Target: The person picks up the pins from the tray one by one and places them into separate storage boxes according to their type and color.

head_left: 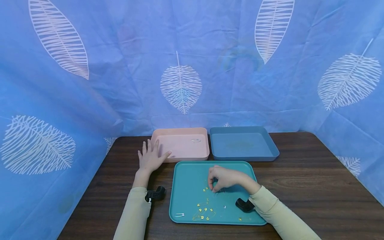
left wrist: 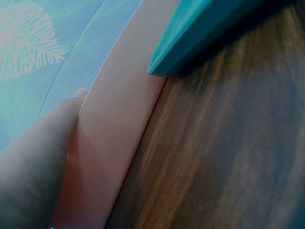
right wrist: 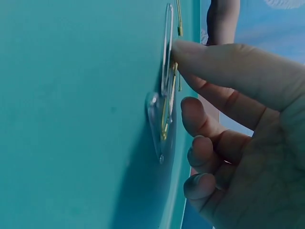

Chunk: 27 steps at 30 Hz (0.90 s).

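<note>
My right hand (head_left: 223,177) is over the teal tray (head_left: 183,178), thumb and index finger meeting low at a small cluster of safety pins. In the right wrist view the fingertips seem to pinch a safety pin (right wrist: 173,78), partly hidden by the thumb; a silver safety pin (right wrist: 167,47) lies right beside it. My left hand (head_left: 151,160) rests with spread fingers at the near left corner of the pink tray (head_left: 180,159), its thumb (left wrist: 76,107) over the rim. Several gold safety pins (head_left: 205,209) and a silver one (head_left: 180,215) lie on the teal tray.
Inside the pink tray are a few silver safety pins (head_left: 196,140). A blue tray (head_left: 244,158) stands to its right, behind the teal one. The dark wooden table (head_left: 312,180) meets a blue leaf-print cloth (head_left: 222,90) at the back and sides.
</note>
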Available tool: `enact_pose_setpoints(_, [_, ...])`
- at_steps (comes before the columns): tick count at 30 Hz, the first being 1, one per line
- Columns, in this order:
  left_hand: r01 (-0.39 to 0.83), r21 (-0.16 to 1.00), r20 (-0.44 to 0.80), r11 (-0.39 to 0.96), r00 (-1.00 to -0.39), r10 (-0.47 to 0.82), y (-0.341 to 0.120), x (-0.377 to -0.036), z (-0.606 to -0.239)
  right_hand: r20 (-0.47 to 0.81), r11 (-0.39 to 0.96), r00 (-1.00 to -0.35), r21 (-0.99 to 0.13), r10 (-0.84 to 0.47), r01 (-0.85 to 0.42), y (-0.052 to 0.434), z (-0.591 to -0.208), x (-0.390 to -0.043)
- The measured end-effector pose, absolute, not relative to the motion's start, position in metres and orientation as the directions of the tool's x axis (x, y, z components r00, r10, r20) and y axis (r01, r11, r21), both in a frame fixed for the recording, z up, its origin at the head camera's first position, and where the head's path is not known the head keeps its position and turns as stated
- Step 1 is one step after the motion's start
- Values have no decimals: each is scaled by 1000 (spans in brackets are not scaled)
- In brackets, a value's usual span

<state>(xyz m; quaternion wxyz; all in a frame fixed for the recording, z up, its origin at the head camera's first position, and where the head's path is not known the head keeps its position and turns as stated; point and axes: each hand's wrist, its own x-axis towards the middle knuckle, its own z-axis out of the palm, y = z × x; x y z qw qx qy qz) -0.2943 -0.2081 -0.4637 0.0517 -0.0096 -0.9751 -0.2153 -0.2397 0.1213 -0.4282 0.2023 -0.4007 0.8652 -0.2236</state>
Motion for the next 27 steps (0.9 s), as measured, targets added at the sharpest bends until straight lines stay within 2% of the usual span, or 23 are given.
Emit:
enact_pose_setpoints(15, [44,421,104,906,-995,0,-209,-294,-464,-178,590,-599,-526,-781,-613,120,-432,-241])
enact_pose_setpoints(27, [41,428,105,903,-994,-4,-209,-294,-464,-59,511,-576,-540,-816,-669,123,-427,-250])
